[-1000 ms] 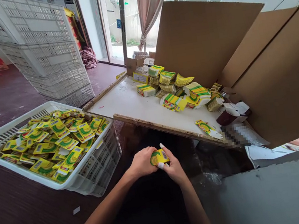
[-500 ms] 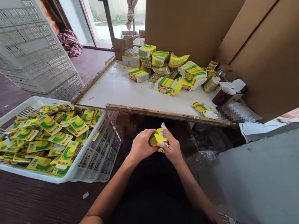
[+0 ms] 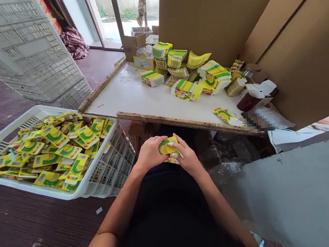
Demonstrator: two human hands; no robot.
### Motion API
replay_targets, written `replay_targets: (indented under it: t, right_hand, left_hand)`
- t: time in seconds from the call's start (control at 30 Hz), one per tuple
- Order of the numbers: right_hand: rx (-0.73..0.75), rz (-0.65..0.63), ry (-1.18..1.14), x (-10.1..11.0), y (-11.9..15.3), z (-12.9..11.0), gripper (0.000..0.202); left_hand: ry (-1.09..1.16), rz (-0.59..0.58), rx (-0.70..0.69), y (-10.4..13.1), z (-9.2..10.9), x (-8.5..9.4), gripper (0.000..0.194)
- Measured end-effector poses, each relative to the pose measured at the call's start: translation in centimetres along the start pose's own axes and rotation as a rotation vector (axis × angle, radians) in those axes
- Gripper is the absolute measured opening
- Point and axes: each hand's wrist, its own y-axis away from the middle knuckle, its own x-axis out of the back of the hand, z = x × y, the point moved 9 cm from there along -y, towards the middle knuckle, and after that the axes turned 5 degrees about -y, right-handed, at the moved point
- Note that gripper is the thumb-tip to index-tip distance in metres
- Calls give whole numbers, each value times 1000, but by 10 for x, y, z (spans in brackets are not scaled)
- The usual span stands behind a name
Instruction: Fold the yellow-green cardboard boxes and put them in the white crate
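Observation:
Between both hands, close in front of my body and below the table edge, is a small yellow-and-green printed carton (image 3: 164,147). My left hand (image 3: 151,153) grips its left side, fingers over the top. My right hand (image 3: 187,158) pinches its right end, with white coverings on the thumb and a fingertip. Part of the carton is hidden by the fingers. To the left, a white plastic crate (image 3: 83,189) is heaped with similar yellow cartons (image 3: 53,136). Stacks of flat yellow cartons (image 3: 176,58) lie on the white table (image 3: 123,92).
Stacked white crates (image 3: 35,48) stand at the far left. A wooden strip (image 3: 163,117) edges the table. On its right end are a dark red cup (image 3: 249,100), a single flat carton (image 3: 224,115) and plastic wrap. Cardboard panels (image 3: 204,14) rise behind; a grey surface (image 3: 310,188) lies right.
Both hands have shifted slightly left with the carton. My right fingers have moved over the carton's end, whose flap now lies lower. The camera view has shifted a little.

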Motion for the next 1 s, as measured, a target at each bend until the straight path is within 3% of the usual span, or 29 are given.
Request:
replay_targets:
  t: [0.17,0.37,0.5,0.6,0.73,0.87,1.0]
  right_hand:
    - [2,14,5,1,-6,-2,26]
    - [6,-82,-47,3,-7,-3,21]
    - [-27,-33,-65,2,-7,0,22]
    - [-90,33,-146,-2,-5,7,34]
    - [-218,65,-282,-12,-2,20,69]
    - [-248,41,-313,-16,-1,23,73]
    - [-183,-2,-280,-18,-3,15,74]
  left_hand:
    - [-38,-16,20,-1,-5,2,51]
    - [-77,-49,-1,2,-4,0,47]
    - [-135,-22,13,3,-1,-1,44]
    - [-158,-22,58,5,-3,-3,46]
    - [-128,-46,85,8,-7,-8,51]
    - [-103,-38,99,12,-12,-11,51]
    - [-25,-37,56,12,-10,-15,51]
